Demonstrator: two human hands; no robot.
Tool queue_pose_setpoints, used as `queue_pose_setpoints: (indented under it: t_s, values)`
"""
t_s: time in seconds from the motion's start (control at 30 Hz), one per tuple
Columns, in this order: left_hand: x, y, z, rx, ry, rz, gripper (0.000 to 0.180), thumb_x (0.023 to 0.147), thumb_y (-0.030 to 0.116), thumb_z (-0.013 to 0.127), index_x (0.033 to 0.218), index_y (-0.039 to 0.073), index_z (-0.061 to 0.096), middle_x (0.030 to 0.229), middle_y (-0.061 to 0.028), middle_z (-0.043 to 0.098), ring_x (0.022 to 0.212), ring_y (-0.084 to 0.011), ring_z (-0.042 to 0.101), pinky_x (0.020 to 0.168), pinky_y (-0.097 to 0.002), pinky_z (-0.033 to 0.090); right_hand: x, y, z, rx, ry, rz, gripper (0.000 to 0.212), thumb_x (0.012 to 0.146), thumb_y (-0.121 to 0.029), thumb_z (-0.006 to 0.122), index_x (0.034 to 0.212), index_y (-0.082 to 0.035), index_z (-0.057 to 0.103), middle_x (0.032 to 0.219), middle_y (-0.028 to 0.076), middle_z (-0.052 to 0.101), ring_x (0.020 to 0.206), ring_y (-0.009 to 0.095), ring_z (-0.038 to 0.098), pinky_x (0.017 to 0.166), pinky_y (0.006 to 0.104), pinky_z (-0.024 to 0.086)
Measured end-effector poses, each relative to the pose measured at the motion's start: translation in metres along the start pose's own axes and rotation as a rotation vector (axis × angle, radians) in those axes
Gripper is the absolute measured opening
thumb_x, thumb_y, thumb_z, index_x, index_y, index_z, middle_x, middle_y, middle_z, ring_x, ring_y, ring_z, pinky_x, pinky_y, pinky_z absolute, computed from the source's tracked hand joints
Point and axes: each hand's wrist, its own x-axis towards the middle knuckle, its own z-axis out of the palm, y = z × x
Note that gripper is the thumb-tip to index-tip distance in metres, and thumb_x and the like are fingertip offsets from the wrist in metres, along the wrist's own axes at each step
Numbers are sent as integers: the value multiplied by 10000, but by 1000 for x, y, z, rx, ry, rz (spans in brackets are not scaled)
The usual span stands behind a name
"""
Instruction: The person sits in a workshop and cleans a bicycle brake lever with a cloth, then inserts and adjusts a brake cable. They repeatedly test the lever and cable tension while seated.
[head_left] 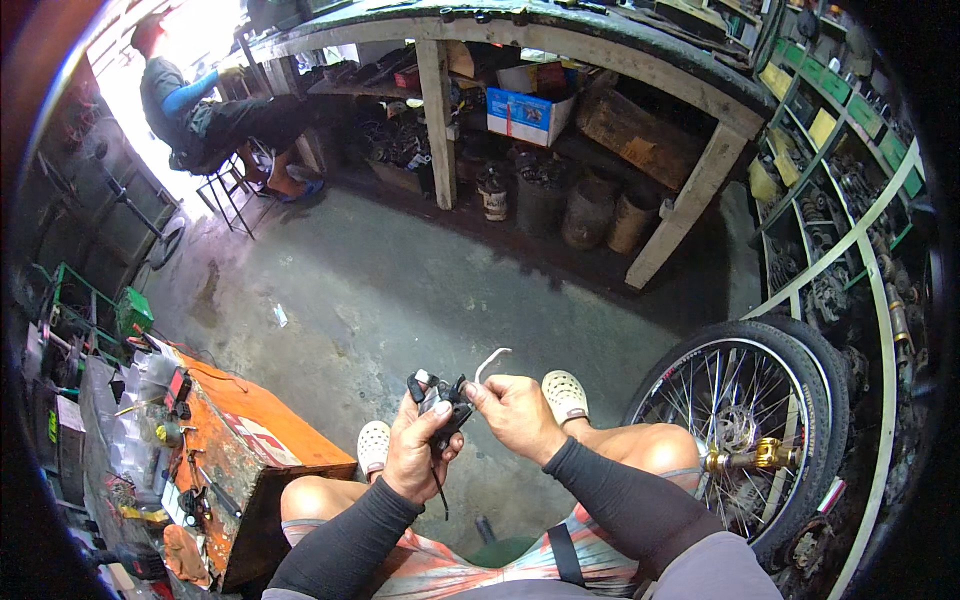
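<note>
Dark sleeves (635, 495) are worn on the forearms, and a small black part (460, 412) is gripped in the left hand (418, 447), between the knees. Just beside it, a thin bent silver rod (484, 363) is pinched in the right hand (518, 412); spoked wheels (735, 425) are leaned at right, beside the right knee.

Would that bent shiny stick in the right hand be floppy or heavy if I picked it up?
The bent rod in the right hand is probably stiff, since its free end doesn't droop. It's likely light, being so thin. Its crooked shape should stop it rolling far.
</note>
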Motion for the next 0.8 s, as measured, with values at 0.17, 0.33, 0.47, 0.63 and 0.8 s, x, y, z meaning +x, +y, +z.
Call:
queue_pose_setpoints:
  t_s: [0.17,0.33,0.47,0.63,0.8]
  values:
    - [-1,3,10,14,-26,-43,383,1040,121,661,1386,134,496,1180,-85,701,673,-133,664,537,-222,545,20,-5,-13,148,167,-63,432,1043,-360,717,797,-4,704,642,183,601,579,211,564,584,424,460]
    - [2,3,10,56,-66,-2,350,1035,129,670,1352,114,523,1199,-99,713,652,-131,653,527,-223,524,10,-1,-14,20,132,-60,422,1044,-351,714,810,0,712,657,187,621,578,197,568,577,410,463]
    - [3,1,16,98,-65,11,365,1017,201,710,1327,84,556,1084,-71,699,600,-124,655,501,-212,524,6,-10,-15,82,193,-107,400,1056,-312,719,825,14,734,635,126,620,591,148,533,564,391,454]
    - [1,1,15,60,-43,-2,363,1025,186,694,1343,77,557,1114,-82,692,627,-134,663,510,-223,522,16,-10,-22,0,275,-171,383,1050,-305,736,841,16,749,624,108,621,594,127,515,563,386,458]
    - [6,0,3,0,-57,-13,358,1034,138,650,1363,77,523,1234,-131,702,632,-164,668,514,-241,534,-4,-1,-8,-27,111,-125,376,1030,-280,745,802,18,721,596,79,570,595,130,518,574,371,453]
